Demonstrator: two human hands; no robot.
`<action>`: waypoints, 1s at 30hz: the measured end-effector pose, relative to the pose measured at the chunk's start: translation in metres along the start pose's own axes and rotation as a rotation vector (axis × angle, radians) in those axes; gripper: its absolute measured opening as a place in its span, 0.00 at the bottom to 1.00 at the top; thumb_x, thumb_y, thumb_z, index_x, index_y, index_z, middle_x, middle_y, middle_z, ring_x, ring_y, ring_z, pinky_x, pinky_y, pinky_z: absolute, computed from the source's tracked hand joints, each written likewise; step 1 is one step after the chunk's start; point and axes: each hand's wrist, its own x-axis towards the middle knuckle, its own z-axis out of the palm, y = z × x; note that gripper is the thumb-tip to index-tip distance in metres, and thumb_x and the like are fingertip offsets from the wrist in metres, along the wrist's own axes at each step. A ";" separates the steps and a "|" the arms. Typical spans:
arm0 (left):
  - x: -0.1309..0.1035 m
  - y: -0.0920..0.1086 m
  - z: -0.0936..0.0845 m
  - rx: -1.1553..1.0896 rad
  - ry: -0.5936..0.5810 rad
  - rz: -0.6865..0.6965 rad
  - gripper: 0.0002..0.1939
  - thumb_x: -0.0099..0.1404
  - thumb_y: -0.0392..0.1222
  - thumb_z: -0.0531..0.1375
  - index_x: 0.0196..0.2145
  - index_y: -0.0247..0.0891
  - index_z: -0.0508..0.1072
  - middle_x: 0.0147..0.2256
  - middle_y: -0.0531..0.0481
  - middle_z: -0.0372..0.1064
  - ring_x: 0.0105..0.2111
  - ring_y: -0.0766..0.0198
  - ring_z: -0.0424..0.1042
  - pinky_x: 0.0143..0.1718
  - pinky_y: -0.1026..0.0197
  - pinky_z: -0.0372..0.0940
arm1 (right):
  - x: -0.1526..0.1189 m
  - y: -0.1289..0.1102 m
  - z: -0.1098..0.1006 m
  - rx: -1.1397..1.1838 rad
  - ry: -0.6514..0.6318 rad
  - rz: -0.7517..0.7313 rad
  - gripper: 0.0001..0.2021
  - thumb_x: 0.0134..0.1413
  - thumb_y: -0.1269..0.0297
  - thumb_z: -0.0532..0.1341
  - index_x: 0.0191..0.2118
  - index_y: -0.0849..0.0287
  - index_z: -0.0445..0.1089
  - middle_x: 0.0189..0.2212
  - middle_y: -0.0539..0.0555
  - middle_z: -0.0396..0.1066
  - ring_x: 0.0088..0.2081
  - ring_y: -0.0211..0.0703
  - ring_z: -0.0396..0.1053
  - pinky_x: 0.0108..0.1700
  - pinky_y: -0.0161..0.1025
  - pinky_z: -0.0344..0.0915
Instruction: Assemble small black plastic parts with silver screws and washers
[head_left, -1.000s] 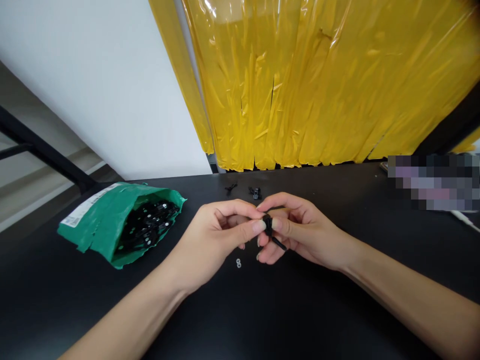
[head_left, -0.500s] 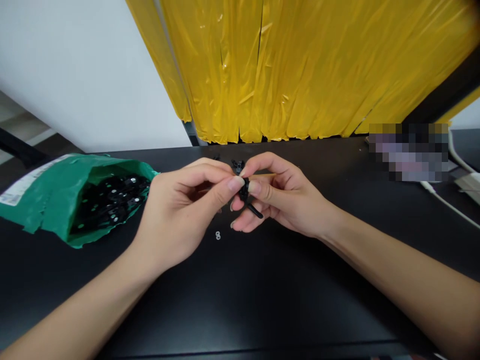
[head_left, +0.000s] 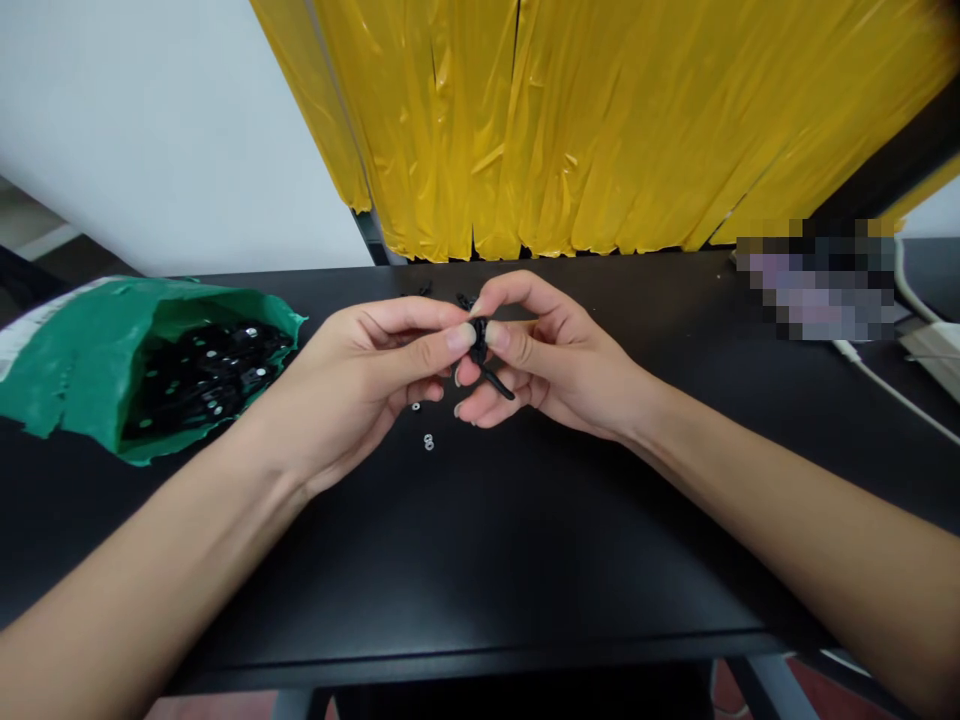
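Note:
Between my two hands is a small black plastic part with a thin rod-like arm [head_left: 496, 382] pointing down to the right. My left hand [head_left: 375, 365] pinches it from the left with thumb and forefinger. From the right, my right hand [head_left: 551, 355] grips the same part with thumb and fingers, its lower fingers curled behind the rod. My fingertips hide much of the part, so its exact kind cannot be made out. Below my left fingers, small white rings [head_left: 428, 442] lie on the black table [head_left: 480, 560]. More small black parts [head_left: 465, 300] lie just behind my hands.
At the left, an open green bag [head_left: 90, 350] holds many black parts with pale round spots. Yellow plastic sheeting [head_left: 525, 130] hangs along the back edge. A blurred-out object [head_left: 825, 285] and a white cable [head_left: 892, 385] lie at the right.
The view has tilted down slightly, so the table's front edge shows more. Both hands still hold the black part; my left thumb and fingers have shifted a little on it.

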 end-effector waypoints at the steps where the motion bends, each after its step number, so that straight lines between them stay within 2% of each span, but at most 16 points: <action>1: 0.000 -0.001 0.000 0.008 -0.005 0.013 0.10 0.59 0.48 0.76 0.34 0.43 0.85 0.29 0.53 0.76 0.28 0.68 0.72 0.27 0.67 0.68 | 0.000 0.000 0.001 -0.006 0.014 -0.006 0.11 0.67 0.58 0.69 0.47 0.52 0.67 0.34 0.46 0.82 0.36 0.42 0.85 0.38 0.36 0.82; 4: 0.000 -0.003 0.000 0.109 0.027 0.132 0.11 0.67 0.50 0.71 0.32 0.41 0.83 0.28 0.53 0.75 0.27 0.69 0.70 0.28 0.67 0.67 | 0.001 -0.001 0.002 -0.025 0.047 -0.020 0.12 0.66 0.57 0.69 0.47 0.52 0.67 0.34 0.46 0.82 0.35 0.41 0.85 0.38 0.36 0.82; 7: -0.001 -0.005 0.002 0.242 0.089 0.273 0.10 0.67 0.49 0.71 0.31 0.43 0.83 0.30 0.53 0.76 0.29 0.68 0.72 0.29 0.65 0.68 | 0.001 -0.001 0.002 -0.024 0.044 -0.033 0.10 0.68 0.60 0.68 0.47 0.52 0.67 0.35 0.46 0.82 0.34 0.40 0.84 0.38 0.36 0.82; 9: -0.002 -0.006 0.002 0.295 0.097 0.295 0.08 0.67 0.48 0.70 0.31 0.44 0.84 0.31 0.53 0.76 0.30 0.66 0.73 0.30 0.64 0.69 | 0.000 -0.001 0.001 -0.019 0.033 -0.035 0.09 0.69 0.61 0.67 0.47 0.52 0.67 0.34 0.45 0.82 0.34 0.40 0.84 0.38 0.36 0.83; 14: -0.001 -0.006 0.002 0.241 0.061 0.230 0.08 0.66 0.48 0.72 0.31 0.44 0.84 0.30 0.53 0.75 0.29 0.67 0.72 0.29 0.65 0.69 | 0.000 0.000 -0.001 -0.014 0.018 -0.016 0.08 0.69 0.61 0.67 0.47 0.52 0.67 0.33 0.45 0.82 0.35 0.40 0.85 0.38 0.35 0.82; 19: -0.001 -0.004 -0.002 0.088 0.022 0.101 0.07 0.61 0.46 0.75 0.32 0.42 0.85 0.30 0.52 0.76 0.29 0.69 0.72 0.29 0.69 0.69 | 0.000 0.003 0.000 0.010 -0.007 -0.001 0.06 0.70 0.63 0.65 0.47 0.52 0.67 0.34 0.45 0.82 0.35 0.40 0.85 0.39 0.37 0.83; 24: 0.001 -0.003 -0.003 0.001 -0.008 -0.001 0.09 0.57 0.44 0.78 0.34 0.41 0.85 0.30 0.51 0.77 0.30 0.68 0.74 0.30 0.68 0.71 | -0.001 0.003 -0.001 0.022 -0.008 -0.010 0.06 0.70 0.64 0.66 0.47 0.53 0.68 0.34 0.45 0.82 0.35 0.39 0.85 0.39 0.36 0.83; 27: 0.001 -0.005 -0.002 -0.020 -0.002 -0.003 0.09 0.58 0.44 0.77 0.35 0.43 0.86 0.31 0.52 0.77 0.30 0.67 0.75 0.31 0.67 0.72 | 0.000 0.001 -0.001 0.006 0.006 -0.028 0.07 0.70 0.63 0.66 0.47 0.53 0.68 0.34 0.46 0.82 0.35 0.39 0.85 0.39 0.35 0.83; 30: 0.000 -0.006 -0.001 0.064 0.026 0.094 0.08 0.63 0.49 0.74 0.35 0.43 0.85 0.30 0.52 0.77 0.28 0.67 0.73 0.30 0.66 0.71 | 0.000 -0.001 -0.001 -0.010 0.024 -0.041 0.08 0.69 0.62 0.67 0.48 0.53 0.67 0.35 0.46 0.83 0.35 0.39 0.85 0.39 0.35 0.82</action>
